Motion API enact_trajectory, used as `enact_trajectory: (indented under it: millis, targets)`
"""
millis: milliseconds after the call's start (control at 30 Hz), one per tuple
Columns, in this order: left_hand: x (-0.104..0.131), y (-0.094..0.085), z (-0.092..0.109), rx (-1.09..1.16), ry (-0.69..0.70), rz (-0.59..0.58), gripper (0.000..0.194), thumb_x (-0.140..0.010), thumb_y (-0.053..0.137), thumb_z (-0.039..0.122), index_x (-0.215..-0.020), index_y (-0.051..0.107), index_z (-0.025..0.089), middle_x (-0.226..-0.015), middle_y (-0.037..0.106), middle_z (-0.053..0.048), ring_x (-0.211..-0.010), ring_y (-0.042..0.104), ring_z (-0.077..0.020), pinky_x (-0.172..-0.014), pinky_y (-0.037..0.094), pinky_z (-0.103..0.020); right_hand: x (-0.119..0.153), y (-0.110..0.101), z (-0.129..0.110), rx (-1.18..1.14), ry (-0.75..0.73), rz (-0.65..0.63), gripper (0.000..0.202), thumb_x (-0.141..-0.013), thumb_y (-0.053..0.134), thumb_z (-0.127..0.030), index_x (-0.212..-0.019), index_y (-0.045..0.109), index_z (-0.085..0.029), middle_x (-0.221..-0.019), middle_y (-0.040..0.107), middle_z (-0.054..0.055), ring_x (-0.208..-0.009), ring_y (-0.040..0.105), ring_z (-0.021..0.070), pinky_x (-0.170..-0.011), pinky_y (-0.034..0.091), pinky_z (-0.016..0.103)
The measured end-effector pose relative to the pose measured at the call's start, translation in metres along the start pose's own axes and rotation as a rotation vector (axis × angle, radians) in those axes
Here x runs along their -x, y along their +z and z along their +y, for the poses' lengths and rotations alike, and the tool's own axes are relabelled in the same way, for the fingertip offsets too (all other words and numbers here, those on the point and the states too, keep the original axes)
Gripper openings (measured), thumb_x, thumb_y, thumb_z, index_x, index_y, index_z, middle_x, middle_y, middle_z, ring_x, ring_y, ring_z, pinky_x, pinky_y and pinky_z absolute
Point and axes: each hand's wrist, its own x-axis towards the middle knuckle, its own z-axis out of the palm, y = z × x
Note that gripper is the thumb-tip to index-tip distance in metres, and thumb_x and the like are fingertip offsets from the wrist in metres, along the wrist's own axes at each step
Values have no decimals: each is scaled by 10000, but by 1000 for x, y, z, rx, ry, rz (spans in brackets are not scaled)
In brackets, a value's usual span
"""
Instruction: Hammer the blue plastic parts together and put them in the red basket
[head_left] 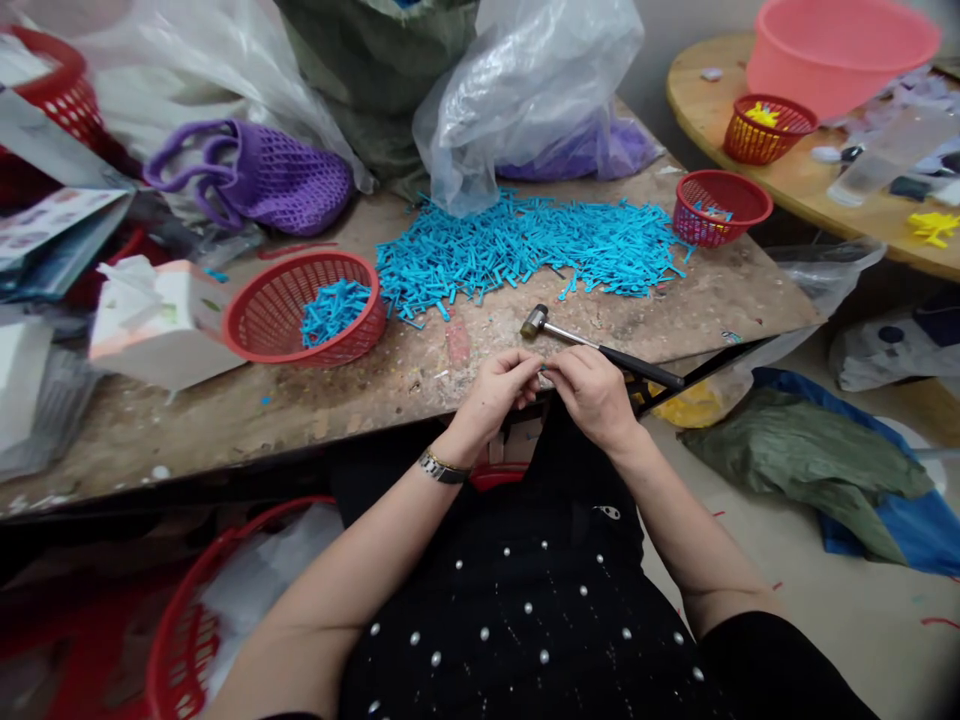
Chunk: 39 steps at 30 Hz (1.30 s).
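My left hand [498, 392] and my right hand [592, 392] meet at the table's front edge, fingertips pinched close together. Between them shows a tiny bit of blue, mostly hidden by the fingers. Just beyond my hands a hammer [574, 335] with a black handle lies on the worn table [405, 385]. Behind it spreads a wide pile of small blue plastic pieces [525, 245]. More blue pieces [334, 312] lie in a red basket [259, 325] on the left. A smaller red basket [712, 228] at the pile's right end holds a few pieces.
A tissue box [161, 325] and a purple mesh bag [289, 185] are on the left. Clear plastic bags [532, 80] stand behind the pile. At the right, a round table [697, 90] bears a pink tub [832, 55] and a basket with yellow pieces [763, 115].
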Motion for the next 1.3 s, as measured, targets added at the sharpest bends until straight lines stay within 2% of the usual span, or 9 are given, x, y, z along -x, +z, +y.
enact_trajectory:
  millis: [200, 367, 433, 600, 700, 867, 1067, 1200, 1300]
  targets:
    - [-3, -2, 0, -271, 44, -75, 295, -888, 622, 454, -804, 642, 172, -639, 600, 12, -516, 520, -88, -483, 371, -205, 4, 12, 14, 18, -74, 148, 260, -1051, 495, -275, -949, 718, -189, -909, 738, 95, -884, 666, 231, -829, 520, 343]
    - [-21, -15, 8, -947, 486, 88, 183, -950, 583, 288, -967, 711, 159, -899, 723, -77, -872, 646, -203, -809, 482, -317, 6, 14, 25, -97, -15, 196, 213, -1036, 512, -239, -1012, 720, -198, -943, 760, 87, -902, 698, 227, -854, 542, 359]
    - [-33, -25, 15, -1138, 556, 180, 194, -973, 558, 260, -1001, 714, 149, -985, 734, -112, -966, 650, -237, -877, 477, -345, 7, 14, 29, -163, 19, 229, 186, -1020, 535, -226, -1005, 720, -201, -952, 766, 83, -902, 711, 225, -846, 551, 358]
    - [-67, -58, 30, -1443, 382, 352, 310, -1010, 431, 213, -1092, 723, 151, -1112, 712, -154, -1060, 652, -281, -893, 479, -366, 11, 9, 31, -297, 93, 298, 153, -983, 572, -197, -1002, 723, -205, -980, 775, 77, -918, 730, 218, -841, 570, 346]
    - [-83, -72, 29, -1556, 252, 359, 349, -1008, 408, 224, -1145, 721, 153, -1158, 694, -179, -1064, 662, -314, -868, 482, -387, 15, 7, 29, -349, 133, 292, 145, -977, 582, -211, -1004, 724, -213, -966, 771, 64, -913, 727, 210, -833, 576, 340]
    - [-102, -74, 22, -1612, 210, 374, 376, -1019, 440, 384, -1114, 716, 146, -1176, 696, -191, -1070, 670, -334, -842, 491, -389, 21, 10, 29, -407, 174, 265, 152, -978, 581, -222, -987, 732, -210, -949, 768, 60, -895, 724, 201, -825, 580, 336]
    - [-112, -72, 23, -1559, 165, 411, 311, -984, 414, 227, -1044, 711, 157, -1162, 709, -186, -1061, 660, -312, -862, 474, -384, 19, 16, 27, -444, 213, 240, 157, -977, 591, -247, -1002, 743, -216, -965, 776, 60, -909, 727, 201, -840, 585, 345]
    - [-103, -81, 28, -1353, 235, 423, 200, -930, 508, 223, -859, 687, 169, -1035, 728, -147, -1033, 643, -283, -897, 454, -369, 15, 19, 25, -493, 261, 236, 177, -968, 589, -260, -1040, 747, -225, -1024, 782, 56, -946, 729, 205, -879, 591, 364]
    - [-91, -86, 28, -1046, 263, 413, 148, -868, 582, 221, -735, 634, 183, -828, 693, -66, -853, 626, -210, -802, 453, -317, 11, 22, 24, -548, 309, 244, 196, -959, 598, -275, -1072, 750, -224, -1055, 780, 59, -966, 728, 210, -909, 589, 382]
